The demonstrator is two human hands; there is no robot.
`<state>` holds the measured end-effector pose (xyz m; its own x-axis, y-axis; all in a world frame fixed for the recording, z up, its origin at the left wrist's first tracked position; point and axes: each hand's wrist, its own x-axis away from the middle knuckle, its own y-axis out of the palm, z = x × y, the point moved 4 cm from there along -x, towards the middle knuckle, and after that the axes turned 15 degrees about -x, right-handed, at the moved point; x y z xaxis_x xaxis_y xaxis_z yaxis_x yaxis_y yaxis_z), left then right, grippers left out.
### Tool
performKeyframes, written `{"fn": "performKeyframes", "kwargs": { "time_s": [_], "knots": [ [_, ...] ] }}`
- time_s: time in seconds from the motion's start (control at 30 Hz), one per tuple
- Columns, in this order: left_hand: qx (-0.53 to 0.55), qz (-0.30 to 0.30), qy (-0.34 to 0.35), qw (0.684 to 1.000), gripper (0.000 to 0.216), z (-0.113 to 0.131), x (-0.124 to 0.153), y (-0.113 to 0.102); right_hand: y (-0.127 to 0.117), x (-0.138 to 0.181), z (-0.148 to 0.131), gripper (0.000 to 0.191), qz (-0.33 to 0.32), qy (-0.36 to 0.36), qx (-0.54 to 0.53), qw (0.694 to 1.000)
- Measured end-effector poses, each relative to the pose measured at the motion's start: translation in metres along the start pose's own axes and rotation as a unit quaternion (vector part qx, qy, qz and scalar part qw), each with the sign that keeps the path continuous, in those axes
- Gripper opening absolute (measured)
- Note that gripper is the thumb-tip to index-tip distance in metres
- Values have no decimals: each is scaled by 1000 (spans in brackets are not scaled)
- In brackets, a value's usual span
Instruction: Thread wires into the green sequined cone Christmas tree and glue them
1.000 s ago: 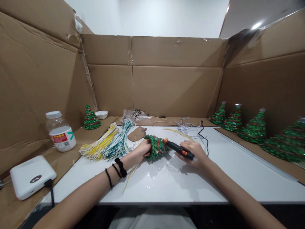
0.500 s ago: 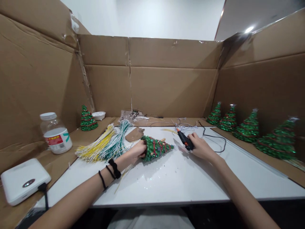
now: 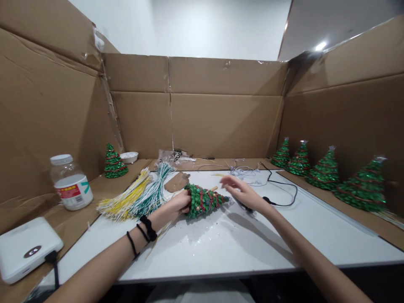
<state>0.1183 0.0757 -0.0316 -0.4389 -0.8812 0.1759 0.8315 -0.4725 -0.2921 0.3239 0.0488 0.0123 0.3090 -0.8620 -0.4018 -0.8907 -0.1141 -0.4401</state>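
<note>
A small decorated Christmas tree (image 3: 205, 201) lies on its side above the white board (image 3: 202, 248), its tip toward the right. My left hand (image 3: 180, 202) grips it at the base, with some fingers hidden inside. Over the board, just right of the tip, hovers my right hand (image 3: 236, 189), fingers apart and holding nothing that I can see. Beneath that hand lies a black glue gun (image 3: 244, 206), mostly covered by it. Behind the tree is a torn piece of cardboard (image 3: 176, 182).
Bundles of yellow (image 3: 129, 198) and green wire ties (image 3: 154, 189) lie to the left. A plastic jar (image 3: 72, 185), white box (image 3: 30, 248) and another tree (image 3: 114, 162) stand further left. Several finished-looking trees (image 3: 325, 170) line the right. A black cord (image 3: 284, 185) loops behind my right hand.
My right hand has let go of the glue gun, which now lies on the board, and has moved left toward the tree's tip. My left hand keeps its grip on the tree.
</note>
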Motion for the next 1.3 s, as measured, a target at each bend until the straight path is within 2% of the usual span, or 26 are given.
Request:
{"fn": "performKeyframes", "kwargs": {
  "time_s": [0.07,0.1,0.27,0.4,0.63,0.97,1.17,1.3],
  "knots": [
    [-2,7,-4,1000,15,2,1,0,23,-15,-13,17,-82,8,-69,994],
    [-4,9,-2,1000,17,3,2,0,30,-21,-17,17,-85,4,-77,993],
    [-22,4,-9,1000,19,-1,-1,-1,42,-30,-9,22,-34,-22,-146,988],
    [-18,-3,8,1000,12,-2,-3,-1,43,-24,-1,26,-25,-21,-177,984],
    [-12,-18,9,1000,11,0,-3,-1,47,-24,-8,26,-21,-30,-150,988],
    [-11,-4,7,1000,6,2,-1,0,50,-24,-3,28,-15,-36,-140,989],
    [-25,-16,16,999,8,0,-2,-1,52,-23,-2,29,-19,-32,-135,990],
    [-25,-22,18,999,7,1,-2,-1,49,-23,-2,27,38,-53,-119,991]
  ]
}}
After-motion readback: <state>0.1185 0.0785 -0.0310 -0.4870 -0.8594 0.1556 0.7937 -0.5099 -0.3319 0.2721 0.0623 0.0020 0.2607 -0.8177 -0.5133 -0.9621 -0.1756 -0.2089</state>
